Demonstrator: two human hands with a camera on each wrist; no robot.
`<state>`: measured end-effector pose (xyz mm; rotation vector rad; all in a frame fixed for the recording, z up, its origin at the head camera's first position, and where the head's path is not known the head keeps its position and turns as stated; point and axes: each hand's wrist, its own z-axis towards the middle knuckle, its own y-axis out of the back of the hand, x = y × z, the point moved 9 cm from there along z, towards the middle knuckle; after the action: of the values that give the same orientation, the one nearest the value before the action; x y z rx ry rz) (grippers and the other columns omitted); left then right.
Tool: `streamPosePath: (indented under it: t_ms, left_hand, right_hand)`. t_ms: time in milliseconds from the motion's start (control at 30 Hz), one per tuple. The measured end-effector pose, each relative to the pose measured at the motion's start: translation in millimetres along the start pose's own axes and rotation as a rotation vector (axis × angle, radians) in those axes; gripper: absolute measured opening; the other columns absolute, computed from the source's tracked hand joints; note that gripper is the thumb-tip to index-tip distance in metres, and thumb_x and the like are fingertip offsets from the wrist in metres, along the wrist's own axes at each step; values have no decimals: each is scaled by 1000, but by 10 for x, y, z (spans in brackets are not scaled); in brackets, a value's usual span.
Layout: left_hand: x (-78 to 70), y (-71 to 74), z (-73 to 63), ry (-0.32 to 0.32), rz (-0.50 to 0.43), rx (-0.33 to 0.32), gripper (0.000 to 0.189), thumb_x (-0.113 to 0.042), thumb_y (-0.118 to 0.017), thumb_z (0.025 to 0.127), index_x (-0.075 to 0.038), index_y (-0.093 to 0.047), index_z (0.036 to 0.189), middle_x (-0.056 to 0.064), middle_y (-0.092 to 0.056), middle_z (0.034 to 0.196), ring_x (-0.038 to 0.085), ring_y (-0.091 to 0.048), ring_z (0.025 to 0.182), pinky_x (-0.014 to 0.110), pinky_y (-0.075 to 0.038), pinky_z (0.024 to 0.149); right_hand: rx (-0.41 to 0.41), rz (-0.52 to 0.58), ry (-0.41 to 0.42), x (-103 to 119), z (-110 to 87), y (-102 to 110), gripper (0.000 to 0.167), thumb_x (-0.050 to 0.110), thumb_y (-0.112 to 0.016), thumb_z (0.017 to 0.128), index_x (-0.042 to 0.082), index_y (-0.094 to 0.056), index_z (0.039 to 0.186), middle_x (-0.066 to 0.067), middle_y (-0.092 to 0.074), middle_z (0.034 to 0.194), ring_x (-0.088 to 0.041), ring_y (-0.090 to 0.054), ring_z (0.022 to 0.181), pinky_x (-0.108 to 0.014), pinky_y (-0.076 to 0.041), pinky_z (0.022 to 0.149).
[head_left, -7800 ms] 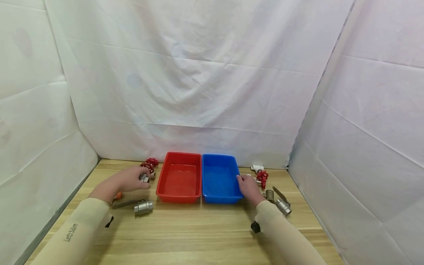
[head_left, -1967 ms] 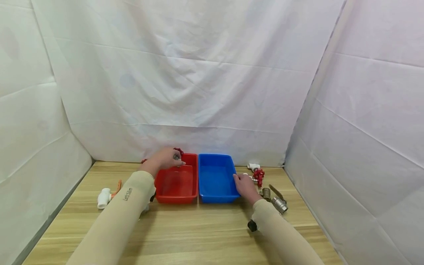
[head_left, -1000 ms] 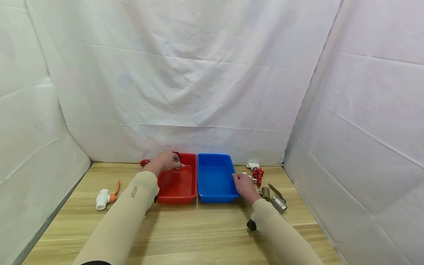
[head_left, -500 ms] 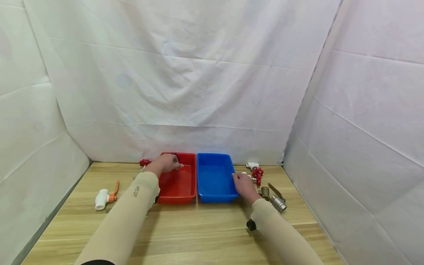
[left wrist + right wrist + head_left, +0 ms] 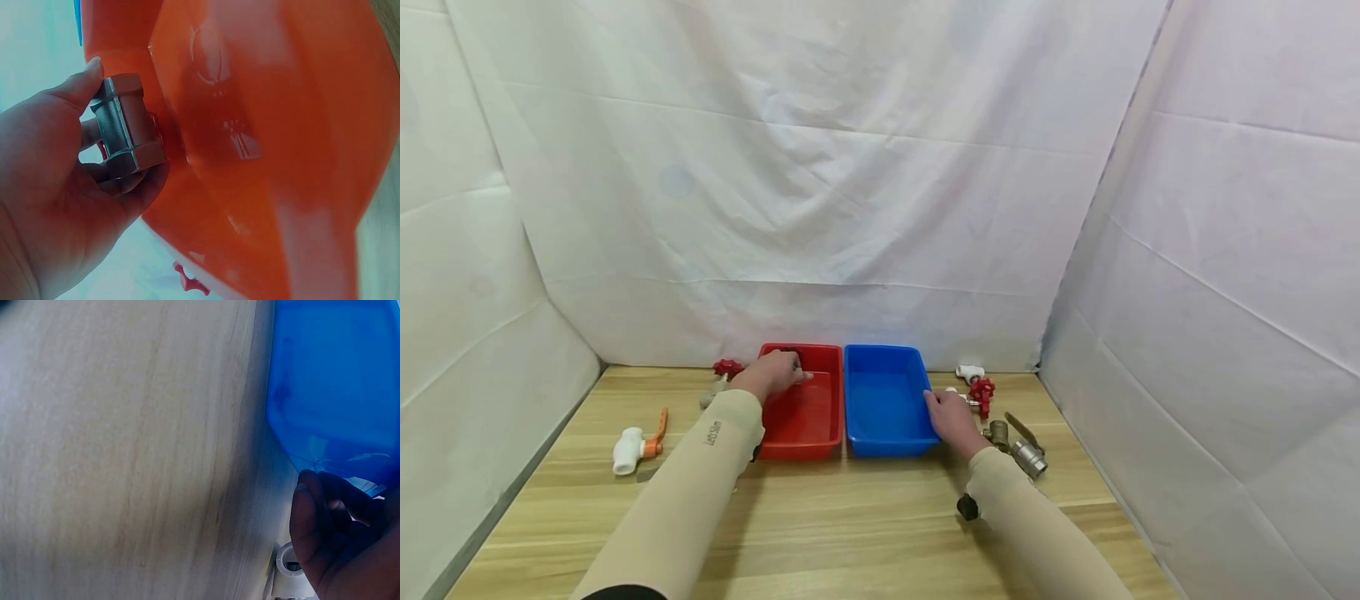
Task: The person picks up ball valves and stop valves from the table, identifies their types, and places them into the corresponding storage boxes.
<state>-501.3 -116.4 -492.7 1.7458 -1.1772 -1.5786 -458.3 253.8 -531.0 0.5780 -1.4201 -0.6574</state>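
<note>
My left hand (image 5: 777, 372) is inside the far left part of the red bin (image 5: 805, 454). Between thumb and fingers it holds a metal gate valve (image 5: 128, 125) with hex ends; a bit of its red handwheel shows behind the body in the left wrist view. The valve appears above the bin floor. At the near right side of the blue bin (image 5: 891, 447), my right hand (image 5: 953, 417) grips the rim, its fingers bent below the edge in the right wrist view (image 5: 337, 531).
Left lie a white ball valve (image 5: 628, 451) with an orange lever and a red-wheeled valve (image 5: 727, 367). My left forearm mostly hides another lever. Right are white red-wheeled valves (image 5: 981, 392), a brass valve (image 5: 997, 435) and a metal ball valve (image 5: 1028, 458).
From the table at left, my left hand has carried the gate valve over the red bin, then lowered it inside during the last second. My right hand has stayed at the blue bin.
</note>
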Motion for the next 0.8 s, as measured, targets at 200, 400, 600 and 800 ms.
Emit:
streamPosePath:
  t_ms: [200, 400, 600, 800]
  left_hand:
    - [-32, -40, -13, -44, 65, 0, 37, -28, -80, 104, -8, -65, 132, 11, -68, 114, 32, -65, 107, 51, -61, 97]
    - [-19, -45, -48, -29, 76, 3, 38, -26, -84, 100, -9, -66, 129, 9, -69, 112, 31, -65, 105, 50, -62, 96]
    - [1, -65, -20, -23, 69, 11, 40, -24, -87, 97, -9, -66, 128, 10, -70, 114, 32, -67, 105, 52, -63, 96]
    - [35, -104, 47, 0, 69, 19, 38, -24, -88, 97, -12, -65, 125, 9, -69, 111, 31, -66, 104, 49, -64, 93]
  right_hand:
    - [16, 9, -13, 6, -2, -10, 48, 37, -50, 119, 0, -80, 126, -10, -76, 94, -23, -70, 83, -41, -57, 74]
    - [20, 11, -19, 32, -27, -32, 48, 37, -50, 119, -1, -77, 133, -16, -80, 116, -25, -75, 94, -49, -64, 84]
    - [13, 6, -14, 46, -37, -29, 49, 37, -50, 119, -1, -78, 131, -15, -80, 111, -24, -74, 89, -47, -63, 82]
    - [16, 10, -23, 28, -43, -35, 50, 38, -50, 120, -2, -77, 133, -17, -80, 116, -26, -76, 93, -50, -65, 86]
